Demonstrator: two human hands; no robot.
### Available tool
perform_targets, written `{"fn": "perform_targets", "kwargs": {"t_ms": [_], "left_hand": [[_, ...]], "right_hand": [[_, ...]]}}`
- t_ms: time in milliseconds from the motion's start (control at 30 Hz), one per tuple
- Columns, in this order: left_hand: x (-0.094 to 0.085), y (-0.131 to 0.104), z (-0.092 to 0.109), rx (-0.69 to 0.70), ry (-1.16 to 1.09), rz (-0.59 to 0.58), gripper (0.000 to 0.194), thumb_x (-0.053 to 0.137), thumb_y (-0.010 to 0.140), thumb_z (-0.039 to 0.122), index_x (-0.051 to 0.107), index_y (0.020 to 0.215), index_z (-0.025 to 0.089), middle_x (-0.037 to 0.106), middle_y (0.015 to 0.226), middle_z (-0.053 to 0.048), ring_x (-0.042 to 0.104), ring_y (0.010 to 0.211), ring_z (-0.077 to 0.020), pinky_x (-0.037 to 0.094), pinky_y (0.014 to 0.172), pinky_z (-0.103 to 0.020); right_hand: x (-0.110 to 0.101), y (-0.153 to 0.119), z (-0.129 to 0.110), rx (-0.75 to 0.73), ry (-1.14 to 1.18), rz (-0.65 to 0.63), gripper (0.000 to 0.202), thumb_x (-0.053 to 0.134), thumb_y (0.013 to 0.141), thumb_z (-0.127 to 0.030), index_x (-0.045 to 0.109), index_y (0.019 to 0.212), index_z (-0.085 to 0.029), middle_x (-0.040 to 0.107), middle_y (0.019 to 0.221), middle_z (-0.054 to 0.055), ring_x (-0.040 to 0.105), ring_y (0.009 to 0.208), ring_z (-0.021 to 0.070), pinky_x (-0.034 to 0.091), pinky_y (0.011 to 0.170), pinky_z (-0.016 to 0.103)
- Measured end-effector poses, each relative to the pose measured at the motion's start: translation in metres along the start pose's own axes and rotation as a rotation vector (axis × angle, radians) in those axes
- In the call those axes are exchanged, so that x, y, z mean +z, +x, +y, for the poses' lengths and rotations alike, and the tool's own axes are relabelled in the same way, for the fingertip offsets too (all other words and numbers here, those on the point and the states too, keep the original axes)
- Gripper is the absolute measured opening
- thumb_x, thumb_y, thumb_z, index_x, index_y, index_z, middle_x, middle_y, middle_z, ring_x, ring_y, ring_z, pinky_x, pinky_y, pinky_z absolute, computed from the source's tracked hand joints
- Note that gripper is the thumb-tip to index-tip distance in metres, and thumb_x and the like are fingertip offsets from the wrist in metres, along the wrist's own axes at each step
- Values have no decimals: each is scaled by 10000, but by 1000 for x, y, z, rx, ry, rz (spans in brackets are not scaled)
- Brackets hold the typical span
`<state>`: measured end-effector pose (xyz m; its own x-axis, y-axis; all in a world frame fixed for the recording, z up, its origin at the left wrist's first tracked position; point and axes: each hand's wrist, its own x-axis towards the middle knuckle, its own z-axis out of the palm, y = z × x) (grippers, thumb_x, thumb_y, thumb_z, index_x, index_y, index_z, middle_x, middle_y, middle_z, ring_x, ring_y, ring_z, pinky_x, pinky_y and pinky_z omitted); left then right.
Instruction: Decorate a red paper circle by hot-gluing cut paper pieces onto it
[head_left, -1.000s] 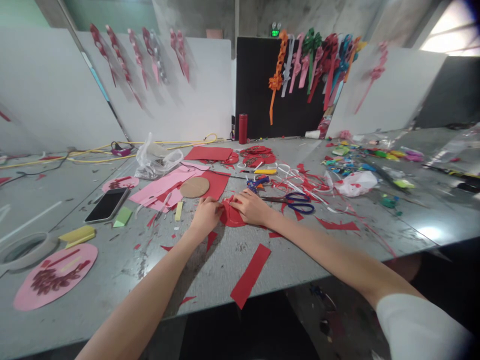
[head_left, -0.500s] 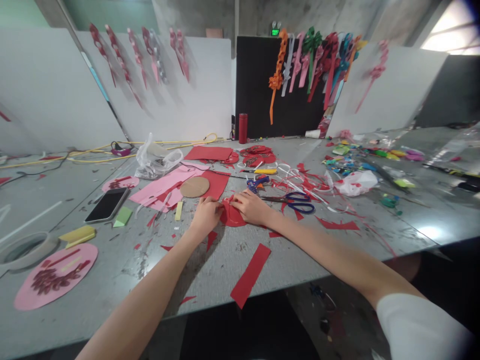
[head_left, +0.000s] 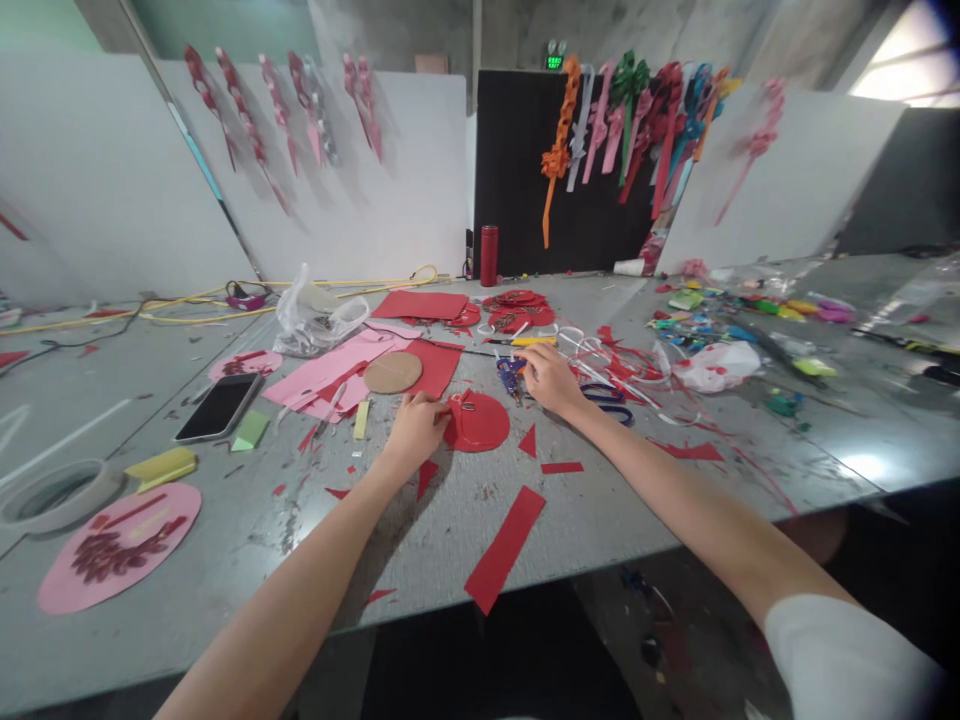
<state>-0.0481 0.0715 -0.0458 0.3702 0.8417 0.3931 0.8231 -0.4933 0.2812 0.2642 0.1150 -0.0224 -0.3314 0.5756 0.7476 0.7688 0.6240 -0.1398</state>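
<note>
A red round piece of felt or paper lies flat on the grey table, with a small light-coloured detail near its top. My left hand pinches its left edge, fingertips closed. My right hand is apart from the round piece, its fingers extended over the blue glue gun; I cannot make out firm contact. Dark-blue-handled scissors lie partly hidden behind my right wrist. A brown cardboard disc rests beyond my left hand, on red and pink sheets.
Nearby lie a red strip, a phone, a tape roll and a pink oval with dark red pieces. Tangled ribbons spread at right. A red bottle stands behind. The table's front edge runs below my forearms.
My right hand has left the red round piece and moved right and away from me to the glue gun. The round piece now shows whole, my left hand still at its edge.
</note>
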Motion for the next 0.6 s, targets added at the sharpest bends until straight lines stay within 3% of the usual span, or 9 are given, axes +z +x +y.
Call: {"fn": "perform_targets", "kwargs": {"t_ms": [133,233,367,600], "left_hand": [[-2,0,2,16,12,-12,270,606,969,247,823,1118,188,733,1129,-142,642,1085,-285,428,1079,-472],[-3,0,3,11,11,-4,257,618,960,247,823,1107,199,736,1127,-136,647,1075,-286,432,1079,-474],[-2,0,2,5,8,-6,254,620,960,248,822,1109,205,738,1129,-128,650,1070,-277,434,1079,-462],[-1,0,1,10,13,6,259,620,960,249,822,1112,195,739,1142,-136,654,1079,-284,436,1082,-468]], "right_hand": [[9,-8,33,151,-96,-117,530,523,905,-131,597,1430,-130,632,1394,174,542,1323,340,452,1139,547],[15,-10,41,149,-123,-239,567,547,871,-132,600,1435,-124,614,1465,167,538,1364,333,410,1181,536],[19,-10,39,100,-169,-320,548,585,875,-165,620,1423,-162,634,1437,155,556,1342,342,398,1163,551],[27,-11,47,165,-118,-312,405,603,936,-213,659,1336,-181,627,1341,160,558,1276,344,456,1116,532]]}}
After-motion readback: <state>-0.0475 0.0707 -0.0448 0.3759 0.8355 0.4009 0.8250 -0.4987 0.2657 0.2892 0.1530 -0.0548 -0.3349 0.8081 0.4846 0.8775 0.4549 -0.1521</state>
